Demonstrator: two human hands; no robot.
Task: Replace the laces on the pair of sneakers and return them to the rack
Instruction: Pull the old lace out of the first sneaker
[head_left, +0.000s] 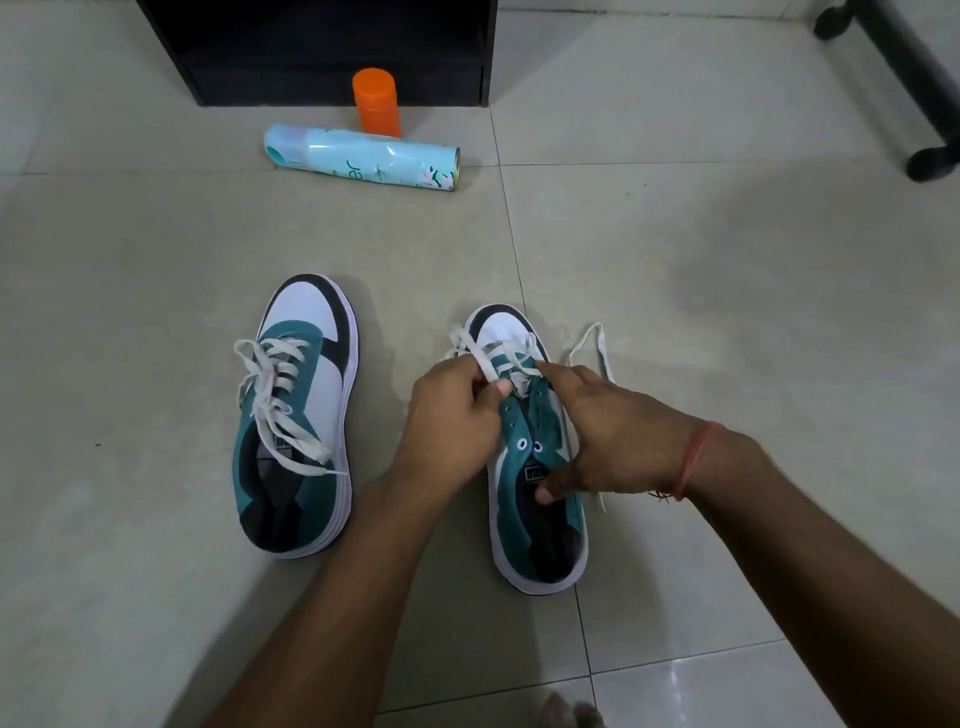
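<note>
A pale blue cylindrical spray can (363, 158) lies on its side on the beige tiled floor (727, 260). Just behind it stands an upright orange plastic bottle (375, 101). A black wheeled furniture base (904, 78) sits at far right.

You're over a pale glossy tiled floor (675, 260), dark grout lines; black cabinet base (332, 62) at top, black wheeled furniture leg (904, 67) top right.

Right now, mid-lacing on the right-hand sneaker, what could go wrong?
1. The left hand pinches the lace close to the eyelets; a hard tug may pull it back out.
2. The loose lace end trails on the floor beside the sneaker, and the right hand could snag it.
</note>
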